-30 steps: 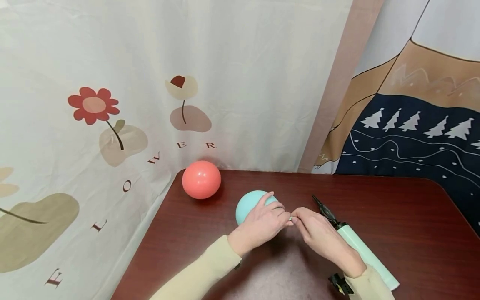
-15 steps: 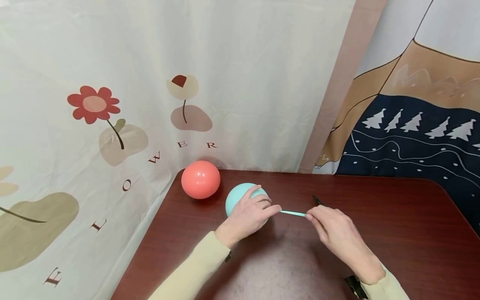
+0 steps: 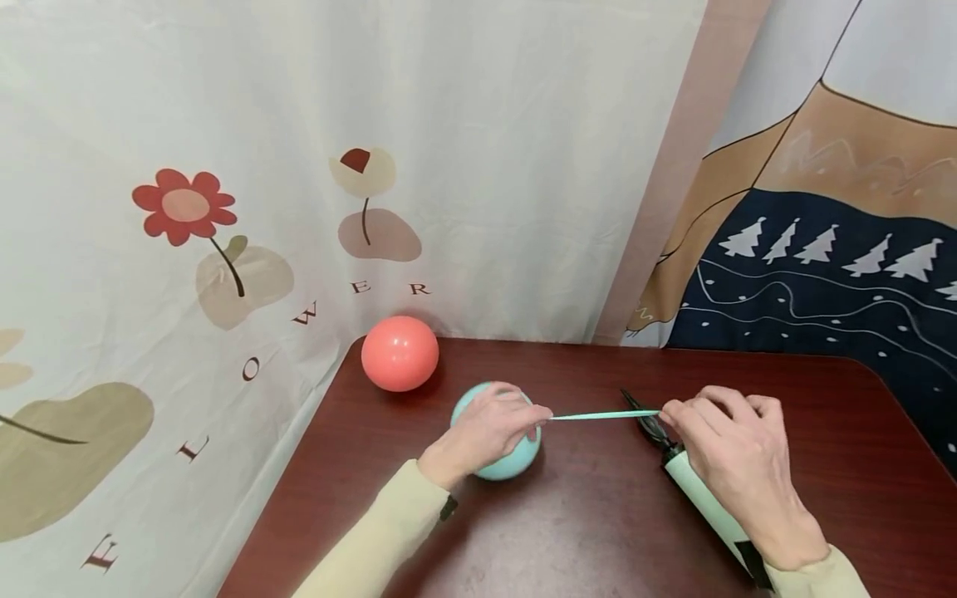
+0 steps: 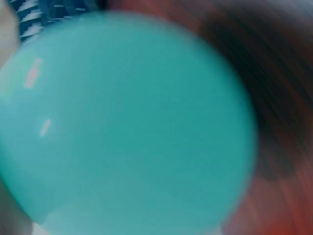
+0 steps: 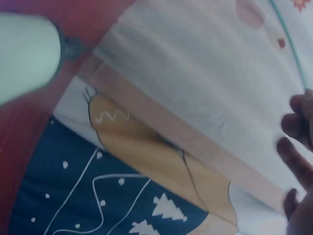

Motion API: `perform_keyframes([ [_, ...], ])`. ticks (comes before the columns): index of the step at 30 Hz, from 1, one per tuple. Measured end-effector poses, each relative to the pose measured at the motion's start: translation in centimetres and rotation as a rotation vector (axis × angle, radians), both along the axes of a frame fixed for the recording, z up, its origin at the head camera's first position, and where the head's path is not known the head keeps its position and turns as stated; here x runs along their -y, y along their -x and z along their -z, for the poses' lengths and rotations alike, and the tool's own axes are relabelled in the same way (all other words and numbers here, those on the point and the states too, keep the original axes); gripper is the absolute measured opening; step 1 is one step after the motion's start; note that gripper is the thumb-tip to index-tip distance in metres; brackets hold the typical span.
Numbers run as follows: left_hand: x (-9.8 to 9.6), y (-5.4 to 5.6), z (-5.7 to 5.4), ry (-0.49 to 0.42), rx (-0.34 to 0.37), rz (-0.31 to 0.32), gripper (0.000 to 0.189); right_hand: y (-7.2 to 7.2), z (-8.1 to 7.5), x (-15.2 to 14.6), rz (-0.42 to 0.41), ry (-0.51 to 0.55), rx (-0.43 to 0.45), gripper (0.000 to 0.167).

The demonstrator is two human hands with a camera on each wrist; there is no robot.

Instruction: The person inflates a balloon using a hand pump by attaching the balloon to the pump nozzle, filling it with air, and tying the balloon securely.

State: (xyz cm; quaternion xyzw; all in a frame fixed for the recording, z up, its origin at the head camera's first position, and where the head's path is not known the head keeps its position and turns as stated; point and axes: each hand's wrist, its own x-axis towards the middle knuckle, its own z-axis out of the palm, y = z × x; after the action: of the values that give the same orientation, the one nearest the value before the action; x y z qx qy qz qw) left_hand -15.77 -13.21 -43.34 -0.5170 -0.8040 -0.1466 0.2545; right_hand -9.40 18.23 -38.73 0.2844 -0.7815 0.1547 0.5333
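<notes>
An inflated light-blue balloon (image 3: 514, 461) hangs below my left hand (image 3: 482, 432), whose thumb and fingers pinch the base of its neck. Its round body fills most of the left wrist view. The neck (image 3: 601, 414) is pulled out into a long thin strip running to the right. At the far end, my right hand (image 3: 736, 457) pinches the tip between thumb and forefinger, its other fingers bent. Below the right hand lies a mint-green hand pump (image 3: 703, 494) with a black nozzle, partly covered by the wrist. The right wrist view catches only some fingers (image 5: 296, 125) at its edge.
An inflated coral-red balloon (image 3: 399, 355) rests at the table's back left corner. The dark red-brown table (image 3: 583, 531) meets a pale flower-printed curtain (image 3: 523, 166) behind and at the left. A navy curtain with white trees (image 3: 822, 274) hangs at the right.
My right hand has drawn the tip of the balloon's neck away to the right and up, stretching it long. The left hand and balloon have shifted somewhat left.
</notes>
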Motion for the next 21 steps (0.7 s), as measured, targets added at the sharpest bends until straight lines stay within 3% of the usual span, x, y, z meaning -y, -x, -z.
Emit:
perform_keyframes([
  [3,-0.9,-0.7,-0.8,0.031,0.311,0.096,0.018,0.9,-0.3,0.3,0.014,0.080,-0.062,0.036],
  [5,-1.5,-1.2,-1.3,0.042,0.544,0.166,0.023,1.5,-0.3,0.4,0.023,0.114,-0.062,0.036],
  [7,-2.0,-1.5,-1.5,0.037,0.713,0.252,0.027,2.0,-0.2,0.6,0.026,0.131,-0.044,0.035],
  [10,-2.6,-1.9,-1.6,0.019,0.864,0.379,0.033,2.9,0.1,0.9,0.029,0.149,-0.004,0.034],
  [12,-3.1,-2.2,-1.7,0.004,0.904,0.435,0.035,3.4,0.4,1.1,0.022,0.159,0.041,0.034],
  [14,-3.5,-2.6,-1.8,-0.030,0.988,0.492,0.038,3.8,0.9,1.3,0.017,0.175,0.086,0.035],
  [18,-4.2,-3.5,-2.2,-0.144,1.209,0.594,0.042,4.6,2.2,2.1,-0.004,0.194,0.215,0.040],
  [21,-4.3,-3.9,-2.6,-0.279,1.307,0.626,0.044,4.6,3.4,3.2,-0.036,0.190,0.349,0.041],
])
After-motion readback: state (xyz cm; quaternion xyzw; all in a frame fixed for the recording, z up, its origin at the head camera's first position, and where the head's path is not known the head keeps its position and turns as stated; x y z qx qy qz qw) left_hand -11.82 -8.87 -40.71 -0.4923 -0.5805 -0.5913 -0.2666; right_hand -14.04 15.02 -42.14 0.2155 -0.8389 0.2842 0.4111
